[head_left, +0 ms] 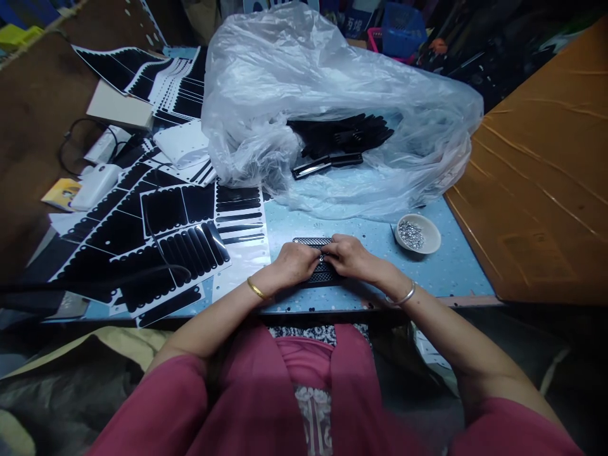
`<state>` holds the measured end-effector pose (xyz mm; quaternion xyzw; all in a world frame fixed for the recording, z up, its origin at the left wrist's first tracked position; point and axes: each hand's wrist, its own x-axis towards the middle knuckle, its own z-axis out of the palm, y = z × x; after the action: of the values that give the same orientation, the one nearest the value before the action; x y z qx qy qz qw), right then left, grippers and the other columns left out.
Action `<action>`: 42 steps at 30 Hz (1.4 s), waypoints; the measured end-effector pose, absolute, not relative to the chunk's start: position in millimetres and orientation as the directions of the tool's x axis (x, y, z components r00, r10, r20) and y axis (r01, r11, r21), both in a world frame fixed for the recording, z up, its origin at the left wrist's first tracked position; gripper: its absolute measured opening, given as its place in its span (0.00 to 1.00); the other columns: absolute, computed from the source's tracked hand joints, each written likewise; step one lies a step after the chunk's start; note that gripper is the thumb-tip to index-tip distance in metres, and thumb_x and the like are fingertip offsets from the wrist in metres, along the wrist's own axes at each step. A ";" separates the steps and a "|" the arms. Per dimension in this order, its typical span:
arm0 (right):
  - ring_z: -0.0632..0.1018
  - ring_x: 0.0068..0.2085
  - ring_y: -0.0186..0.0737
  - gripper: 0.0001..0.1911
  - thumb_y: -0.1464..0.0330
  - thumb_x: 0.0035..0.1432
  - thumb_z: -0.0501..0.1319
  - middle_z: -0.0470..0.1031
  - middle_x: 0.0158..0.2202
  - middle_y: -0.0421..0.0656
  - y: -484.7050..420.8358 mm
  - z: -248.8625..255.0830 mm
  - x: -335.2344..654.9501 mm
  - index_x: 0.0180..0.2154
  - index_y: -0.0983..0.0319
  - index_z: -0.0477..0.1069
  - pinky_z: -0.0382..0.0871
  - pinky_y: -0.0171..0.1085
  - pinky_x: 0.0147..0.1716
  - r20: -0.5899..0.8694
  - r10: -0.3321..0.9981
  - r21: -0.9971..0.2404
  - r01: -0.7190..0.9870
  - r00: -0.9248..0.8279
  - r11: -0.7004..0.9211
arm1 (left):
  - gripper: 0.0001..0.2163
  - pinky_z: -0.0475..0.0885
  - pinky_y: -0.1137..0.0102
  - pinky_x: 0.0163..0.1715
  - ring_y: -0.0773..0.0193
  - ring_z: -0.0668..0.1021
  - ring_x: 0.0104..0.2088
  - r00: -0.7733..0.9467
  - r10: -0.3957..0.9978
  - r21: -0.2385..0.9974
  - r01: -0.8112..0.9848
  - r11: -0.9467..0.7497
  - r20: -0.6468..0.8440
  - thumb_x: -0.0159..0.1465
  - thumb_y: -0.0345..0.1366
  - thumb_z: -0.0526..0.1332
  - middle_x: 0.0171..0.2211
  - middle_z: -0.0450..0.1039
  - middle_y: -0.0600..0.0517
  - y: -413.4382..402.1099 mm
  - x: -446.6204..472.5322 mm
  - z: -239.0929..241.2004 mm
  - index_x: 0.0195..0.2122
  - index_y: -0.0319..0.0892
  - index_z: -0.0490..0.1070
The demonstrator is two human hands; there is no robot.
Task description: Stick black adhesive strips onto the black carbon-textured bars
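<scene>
Both my hands meet over a flat black mesh-patterned piece (319,277) lying near the table's front edge. My left hand (299,261) is closed, its thumb and fingertips pressed together at the middle of the piece. From the other side my right hand (352,256) pinches at the same spot, also closed. Tiny shiny dots show between the fingertips; I cannot make out whether they are loose parts or fixed to the piece. To the right stands a small white bowl (433,239) with many small silvery metal bits (411,234).
A large clear plastic bag (285,69) lies open at the back, with black strips (346,134) inside. Sheets of black strips (166,212) spread over the left. A white device (97,183) and a cable lie there too. A brown taped cardboard panel (541,183) borders the right.
</scene>
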<state>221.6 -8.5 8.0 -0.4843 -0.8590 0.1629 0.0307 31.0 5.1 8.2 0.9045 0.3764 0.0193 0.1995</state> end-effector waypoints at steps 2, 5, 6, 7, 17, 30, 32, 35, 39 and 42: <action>0.70 0.32 0.37 0.10 0.72 0.60 0.57 0.71 0.31 0.45 -7.4 8.7 219.8 0.34 0.64 0.78 0.58 0.34 0.32 -0.129 0.830 -0.327 0.813 -0.543 0.481 | 0.12 0.66 0.69 0.29 0.57 0.79 0.31 0.719 0.683 0.363 0.674 -0.643 -0.126 0.66 0.37 0.55 0.32 0.80 0.46 6.7 32.1 9.0 0.38 0.42 0.78; 0.68 0.31 0.37 0.12 0.74 0.60 0.55 0.71 0.30 0.46 -7.2 7.7 217.7 0.32 0.66 0.77 0.57 0.35 0.32 -0.134 0.816 -0.321 0.803 -0.562 0.501 | 0.13 0.66 0.69 0.29 0.56 0.79 0.32 0.728 0.670 0.350 0.671 -0.653 -0.145 0.66 0.36 0.54 0.32 0.80 0.46 7.9 33.8 11.5 0.37 0.42 0.79; 0.68 0.31 0.38 0.12 0.75 0.60 0.54 0.71 0.30 0.47 -7.8 7.1 217.1 0.32 0.66 0.76 0.57 0.35 0.32 -0.125 0.813 -0.310 0.801 -0.569 0.513 | 0.13 0.66 0.69 0.30 0.56 0.79 0.32 0.730 0.667 0.353 0.670 -0.654 -0.149 0.66 0.36 0.54 0.32 0.80 0.46 8.2 34.2 12.2 0.37 0.42 0.79; 0.68 0.31 0.38 0.12 0.76 0.59 0.53 0.71 0.30 0.47 -8.7 6.3 216.5 0.33 0.66 0.75 0.57 0.35 0.32 -0.115 0.811 -0.295 0.799 -0.574 0.524 | 0.13 0.66 0.69 0.30 0.57 0.79 0.32 0.731 0.666 0.356 0.669 -0.653 -0.152 0.66 0.36 0.54 0.32 0.80 0.46 8.4 34.6 12.8 0.37 0.42 0.79; 0.69 0.33 0.40 0.10 0.79 0.54 0.54 0.72 0.32 0.50 -10.9 7.6 209.4 0.31 0.68 0.74 0.57 0.36 0.32 -0.105 0.814 -0.229 0.810 -0.571 0.539 | 0.14 0.66 0.69 0.30 0.57 0.79 0.31 0.718 0.680 0.357 0.680 -0.641 -0.147 0.66 0.36 0.53 0.31 0.79 0.45 9.5 38.0 8.2 0.35 0.40 0.79; 0.69 0.34 0.40 0.12 0.81 0.54 0.53 0.72 0.32 0.49 -7.1 4.2 211.7 0.33 0.67 0.75 0.60 0.35 0.34 -0.109 0.795 -0.267 0.788 -0.597 0.555 | 0.13 0.66 0.68 0.30 0.55 0.80 0.32 0.715 0.682 0.327 0.688 -0.648 -0.154 0.65 0.33 0.53 0.32 0.80 0.44 10.8 37.2 6.1 0.35 0.41 0.79; 0.69 0.33 0.39 0.12 0.80 0.56 0.53 0.72 0.32 0.49 -6.5 6.9 212.8 0.32 0.67 0.75 0.60 0.35 0.34 -0.134 0.786 -0.295 0.781 -0.604 0.550 | 0.13 0.66 0.68 0.30 0.56 0.80 0.32 0.709 0.688 0.327 0.694 -0.642 -0.155 0.65 0.34 0.53 0.32 0.80 0.45 10.6 37.6 4.9 0.36 0.41 0.79; 0.69 0.33 0.38 0.12 0.80 0.56 0.53 0.72 0.33 0.49 -6.0 10.9 212.5 0.32 0.67 0.75 0.59 0.34 0.33 -0.158 0.784 -0.310 0.784 -0.600 0.538 | 0.14 0.66 0.68 0.31 0.56 0.80 0.32 0.700 0.697 0.325 0.703 -0.632 -0.157 0.66 0.35 0.53 0.33 0.80 0.45 10.4 38.0 3.8 0.36 0.42 0.79; 0.69 0.33 0.40 0.10 0.80 0.52 0.55 0.73 0.34 0.50 -7.4 11.7 208.6 0.33 0.68 0.74 0.59 0.35 0.33 -0.153 0.804 -0.271 0.807 -0.575 0.525 | 0.14 0.66 0.68 0.31 0.55 0.80 0.34 0.694 0.697 0.317 0.711 -0.627 -0.178 0.66 0.34 0.53 0.34 0.81 0.45 10.5 38.2 6.3 0.36 0.41 0.79; 0.70 0.33 0.40 0.10 0.80 0.51 0.55 0.72 0.33 0.49 -7.3 7.8 204.6 0.33 0.67 0.73 0.59 0.35 0.33 -0.119 0.823 -0.278 0.814 -0.556 0.510 | 0.14 0.66 0.68 0.31 0.55 0.80 0.34 0.692 0.701 0.329 0.712 -0.620 -0.175 0.66 0.35 0.53 0.34 0.81 0.45 10.5 37.7 7.6 0.36 0.42 0.79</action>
<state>204.6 -7.3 7.8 -0.4709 -0.8688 0.1524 0.0141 37.7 10.5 7.6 0.8999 0.3925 -0.0147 0.1895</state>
